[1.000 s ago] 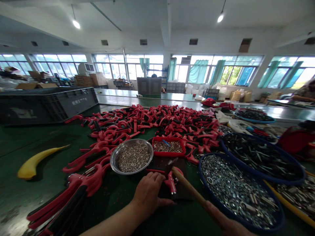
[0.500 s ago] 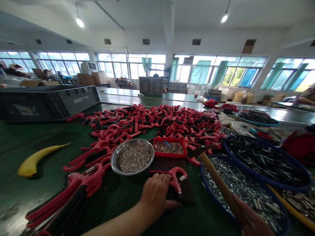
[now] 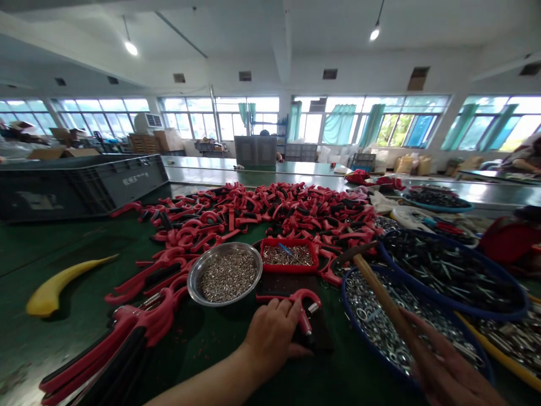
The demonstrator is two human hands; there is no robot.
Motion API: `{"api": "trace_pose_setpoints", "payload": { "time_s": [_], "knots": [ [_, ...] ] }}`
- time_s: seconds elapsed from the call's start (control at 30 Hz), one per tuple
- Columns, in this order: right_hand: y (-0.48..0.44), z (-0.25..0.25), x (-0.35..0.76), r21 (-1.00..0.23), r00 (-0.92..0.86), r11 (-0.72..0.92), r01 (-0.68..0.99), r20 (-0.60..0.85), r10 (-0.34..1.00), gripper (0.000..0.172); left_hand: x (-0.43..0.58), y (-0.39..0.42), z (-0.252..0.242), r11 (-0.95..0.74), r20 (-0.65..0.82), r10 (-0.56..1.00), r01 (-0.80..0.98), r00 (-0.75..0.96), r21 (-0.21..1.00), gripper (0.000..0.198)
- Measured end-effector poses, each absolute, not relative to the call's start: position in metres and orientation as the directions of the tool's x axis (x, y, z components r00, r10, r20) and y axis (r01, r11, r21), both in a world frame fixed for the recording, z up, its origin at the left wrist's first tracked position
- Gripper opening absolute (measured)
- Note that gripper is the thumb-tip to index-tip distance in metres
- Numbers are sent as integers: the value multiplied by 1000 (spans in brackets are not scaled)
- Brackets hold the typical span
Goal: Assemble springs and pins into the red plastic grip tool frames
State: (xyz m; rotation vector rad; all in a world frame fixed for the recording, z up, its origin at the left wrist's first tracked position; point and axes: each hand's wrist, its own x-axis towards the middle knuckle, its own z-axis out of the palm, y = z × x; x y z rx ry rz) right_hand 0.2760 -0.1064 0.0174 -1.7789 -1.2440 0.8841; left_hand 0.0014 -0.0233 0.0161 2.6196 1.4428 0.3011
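The left hand's grip (image 3: 271,332) is curling snugly over a red clamp (image 3: 305,322), which is lying on a dark plate (image 3: 325,334) on the green bench (image 3: 97,239)! Across to the right hand's grip (image 3: 450,361): it's wrapping round the wooden handle of a hammer (image 3: 380,291), whose head is hovering near the blue basin (image 3: 489,372), apart from the clamp. A steel bowl (image 3: 193,285) and red tray (image 3: 289,269) are sitting just beyond, red-and-black clamps (image 3: 287,210) piling up behind.
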Motion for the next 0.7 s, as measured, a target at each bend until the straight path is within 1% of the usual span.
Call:
{"api": "trace_pose_setpoints", "payload": {
  "time_s": [0.03,0.07,0.1,0.13,0.17,0.2,0.23,0.27,0.3,0.33,0.37,0.4,0.43,0.47,0.5,0.53,0.57,0.63,0.67,0.7],
  "knots": [
    [-98,21,285,-889,316,-261,375,-142,938,74,-2,-22,25,-540,97,840,809,533,229,78],
    [-89,25,296,-890,338,-274,363,-149,929,77,-6,-20,35,-538,85,840,802,536,259,74],
    [-80,28,310,-880,341,-271,391,-135,930,78,-11,-19,48,-525,74,845,794,530,307,69],
    [-70,31,325,-847,328,-255,467,-102,939,76,-17,-17,60,-497,58,855,781,516,379,64],
    [-61,34,340,-775,297,-218,593,-41,954,71,-22,-15,71,-458,34,862,748,505,480,58],
    [-52,37,353,-652,251,-173,738,29,967,65,-27,-13,79,-400,-9,863,693,506,600,57],
    [-45,40,363,-487,205,-136,863,91,974,57,-30,-10,84,-313,-67,856,618,512,721,61],
    [-38,43,367,-306,193,-138,942,158,968,49,-33,-7,84,-194,-135,846,534,516,823,66],
    [-34,46,366,-144,180,-149,978,239,954,44,-34,-4,80,-55,-216,831,461,513,886,71],
    [-31,50,358,-20,149,-150,988,315,937,43,-34,0,72,83,-301,811,412,501,908,73],
    [-29,53,344,54,94,-123,991,373,923,44,-33,3,62,198,-379,792,385,479,901,75],
    [-29,56,326,71,13,-46,996,408,913,45,-31,6,51,277,-444,772,389,454,879,76],
    [-28,58,306,39,-78,68,997,392,917,46,-30,8,41,308,-477,766,405,431,861,77],
    [-26,60,284,-28,-160,183,983,362,918,46,-29,10,32,286,-477,783,450,398,846,77],
    [-23,61,264,-99,-236,280,955,321,917,44,-28,10,26,213,-435,826,515,360,830,75],
    [-19,62,246,-158,-311,359,920,263,913,43,-28,9,23,106,-356,877,593,323,798,72],
    [-12,61,230,-201,-360,405,892,228,905,41,-29,7,22,-12,-254,922,677,293,736,68],
    [8,59,210,-227,-394,435,871,203,896,38,-32,1,27,-196,-73,956,808,283,556,57],
    [21,58,203,-221,-389,429,876,204,898,37,-33,-3,31,-243,-26,956,841,292,483,51],
    [35,56,197,-211,-376,418,884,210,902,36,-34,-7,35,-268,3,955,859,296,436,45]
  ]
}}
